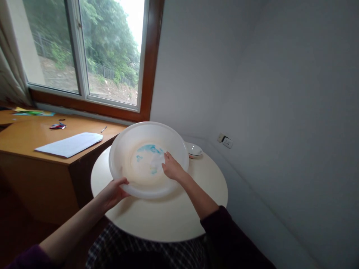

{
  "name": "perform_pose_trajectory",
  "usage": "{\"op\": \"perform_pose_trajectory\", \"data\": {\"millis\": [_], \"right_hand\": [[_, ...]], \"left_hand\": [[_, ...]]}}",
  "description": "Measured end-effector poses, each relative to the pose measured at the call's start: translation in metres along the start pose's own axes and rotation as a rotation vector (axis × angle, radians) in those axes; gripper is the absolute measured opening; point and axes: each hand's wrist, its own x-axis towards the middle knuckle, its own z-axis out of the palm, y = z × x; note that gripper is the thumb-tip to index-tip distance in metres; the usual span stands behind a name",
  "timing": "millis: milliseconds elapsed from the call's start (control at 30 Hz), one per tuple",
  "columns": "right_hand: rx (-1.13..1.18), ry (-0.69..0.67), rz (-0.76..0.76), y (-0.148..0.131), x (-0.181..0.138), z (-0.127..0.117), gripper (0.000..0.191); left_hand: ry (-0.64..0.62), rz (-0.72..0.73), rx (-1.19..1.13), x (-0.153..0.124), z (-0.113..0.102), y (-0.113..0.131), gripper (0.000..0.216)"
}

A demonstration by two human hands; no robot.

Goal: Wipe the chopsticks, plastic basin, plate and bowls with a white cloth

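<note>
Left hand [117,191] grips basin [148,133], right hand [172,167] inside.

The person wears a dark plaid garment [105,241], crossed by thin pale lines, with plain black cloth [140,259] at its middle. Left of the plaid garment, a deep purple left sleeve [35,257] leaves the left forearm [75,224] bare; right of it, the near-black right sleeve [232,235] bares the right forearm [199,194].

Round white table [174,220], a white dish [195,150] on top.
</note>
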Motion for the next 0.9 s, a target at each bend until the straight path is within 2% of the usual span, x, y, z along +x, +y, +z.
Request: {"op": "perform_pose_trajectory", "data": {"millis": [67,100,200,267,367,433,500,567,700,800,900], "right_hand": [[-0.05,-0.19,0.063,-0.001,0.001,0.009,0.062],[-0.062,-0.242,0.073,-0.002,0.0,0.014,0.064],[-0.079,-0.272,0.08,-0.005,-0.005,0.029,0.063],[-0.118,-0.231,0.082,-0.008,-0.011,0.037,0.064],[-0.213,-0.075,0.015,-0.014,-0.019,0.041,0.061],[-0.251,0.037,-0.082,-0.019,-0.024,0.037,0.05],[-0.244,0.075,-0.134,-0.023,-0.029,0.031,0.039],[-0.193,-0.001,-0.089,-0.025,-0.032,0.026,0.033],[-0.082,-0.244,0.032,-0.025,-0.032,0.027,0.026],[0.049,-0.392,0.005,-0.027,-0.022,0.033,0.02],[0.271,-0.485,-0.029,-0.036,-0.003,0.034,0.025]], "left_hand": [[0.003,0.0,0.018,-0.008,0.001,-0.007,0.054],[0.004,0.005,0.034,-0.011,0.001,-0.01,0.055],[0.005,0.03,0.096,-0.017,0.0,-0.019,0.056],[-0.011,0.042,0.137,-0.02,-0.001,-0.023,0.056],[-0.027,0.052,0.176,-0.024,-0.004,-0.026,0.059],[-0.032,0.041,0.196,-0.026,-0.006,-0.027,0.062],[-0.036,0.044,0.211,-0.028,-0.007,-0.028,0.065],[-0.043,0.067,0.224,-0.03,-0.007,-0.03,0.068],[-0.073,0.084,0.25,-0.032,-0.008,-0.034,0.075],[-0.1,0.065,0.27,-0.03,-0.009,-0.039,0.08],[-0.129,0.059,0.282,-0.025,-0.013,-0.043,0.083]]}}
